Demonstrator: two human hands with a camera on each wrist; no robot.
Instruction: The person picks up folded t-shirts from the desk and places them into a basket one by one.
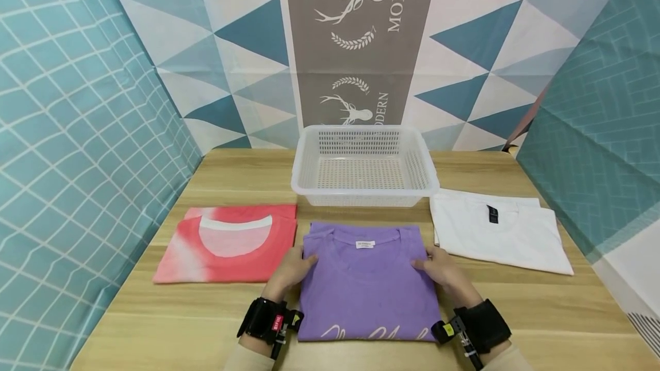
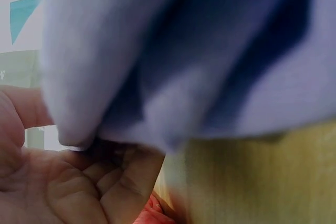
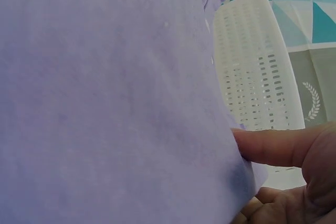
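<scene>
A folded purple T-shirt (image 1: 368, 285) lies at the front middle of the table, its neckline and white label toward the basket. My left hand (image 1: 293, 271) grips its left edge, thumb on top and fingers beneath the cloth. At the opposite edge my right hand (image 1: 442, 268) pinches the shirt the same way. In the left wrist view the purple cloth (image 2: 210, 66) hangs in soft folds above the curled fingers (image 2: 126, 182). The right wrist view has the thumb (image 3: 273, 145) pressed on the shirt's border, with the other fingers partly hidden under it.
A white perforated plastic basket (image 1: 366, 192) stands behind the purple shirt. On the left lies a folded red and white T-shirt (image 1: 242, 262), on the right a folded white T-shirt (image 1: 495, 239). Patterned cloth walls surround the wooden table (image 1: 170, 325) at the back and sides.
</scene>
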